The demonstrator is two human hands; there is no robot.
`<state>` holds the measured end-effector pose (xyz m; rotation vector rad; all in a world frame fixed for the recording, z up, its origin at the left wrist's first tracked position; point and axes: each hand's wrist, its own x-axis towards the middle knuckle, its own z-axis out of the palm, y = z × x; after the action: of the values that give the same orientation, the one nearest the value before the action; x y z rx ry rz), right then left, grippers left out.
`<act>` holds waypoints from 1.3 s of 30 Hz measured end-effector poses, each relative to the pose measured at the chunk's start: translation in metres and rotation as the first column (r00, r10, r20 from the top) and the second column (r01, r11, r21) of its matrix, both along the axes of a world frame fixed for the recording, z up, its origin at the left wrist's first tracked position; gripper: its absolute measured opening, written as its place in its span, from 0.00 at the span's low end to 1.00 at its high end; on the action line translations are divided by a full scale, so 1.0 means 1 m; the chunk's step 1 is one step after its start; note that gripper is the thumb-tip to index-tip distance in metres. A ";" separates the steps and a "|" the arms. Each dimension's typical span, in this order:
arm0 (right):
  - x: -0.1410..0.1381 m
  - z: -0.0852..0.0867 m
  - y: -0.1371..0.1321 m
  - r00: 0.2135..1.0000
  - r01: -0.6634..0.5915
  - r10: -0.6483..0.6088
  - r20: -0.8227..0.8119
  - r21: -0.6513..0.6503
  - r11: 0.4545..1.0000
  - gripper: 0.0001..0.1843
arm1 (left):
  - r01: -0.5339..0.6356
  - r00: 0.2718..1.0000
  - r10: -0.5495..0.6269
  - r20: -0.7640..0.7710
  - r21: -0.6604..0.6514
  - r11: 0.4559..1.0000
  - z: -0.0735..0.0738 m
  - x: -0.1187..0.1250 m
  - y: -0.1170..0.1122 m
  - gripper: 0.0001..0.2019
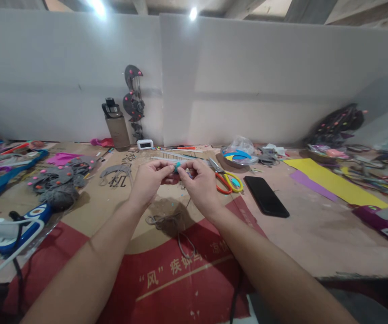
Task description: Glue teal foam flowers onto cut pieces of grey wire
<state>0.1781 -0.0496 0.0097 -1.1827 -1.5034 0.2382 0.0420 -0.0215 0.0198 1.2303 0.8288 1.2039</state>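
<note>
Between my fingertips, above the middle of the table, is a small teal piece (177, 166); its material is too small to make out. My left hand (150, 180) pinches it from one side and my right hand (199, 182) from the other, both closed. Below my hands a thin grey cord (167, 219) lies in loose loops on the printed cardboard sheet (140, 243). Scissors (227, 177) with red and yellow handles rest just right of my right hand. Left of my left hand lies a grey crescent-shaped piece (116, 173).
A black phone (266, 196) lies at right, near a yellow sheet (336, 180). A water bottle (117, 128) stands by the back wall, beside hanging grey crescents with pink dots (133, 96). A blue power strip (25, 229) with cables is at left. A plastic-wrapped bowl (237, 157) sits behind the scissors.
</note>
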 end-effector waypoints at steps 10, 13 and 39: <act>0.001 -0.001 0.002 0.993 -0.035 0.021 -0.112 -0.122 0.992 0.09 | -0.002 0.997 0.009 -0.080 0.091 0.996 0.002 0.000 -0.003 0.10; 0.000 0.000 0.002 0.993 -0.034 0.020 -0.117 -0.120 0.992 0.09 | -0.020 0.995 0.031 -0.099 0.113 0.993 0.002 0.000 -0.003 0.10; 0.001 -0.001 0.003 0.964 -0.133 0.085 -0.251 -0.181 0.974 0.10 | 0.100 0.988 -0.090 -0.123 0.079 0.992 0.005 -0.004 -0.002 0.08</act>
<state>0.1793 -0.0470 0.0084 -1.1791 -1.3526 0.5977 0.0378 -0.0240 0.0252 1.4073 0.8038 1.1066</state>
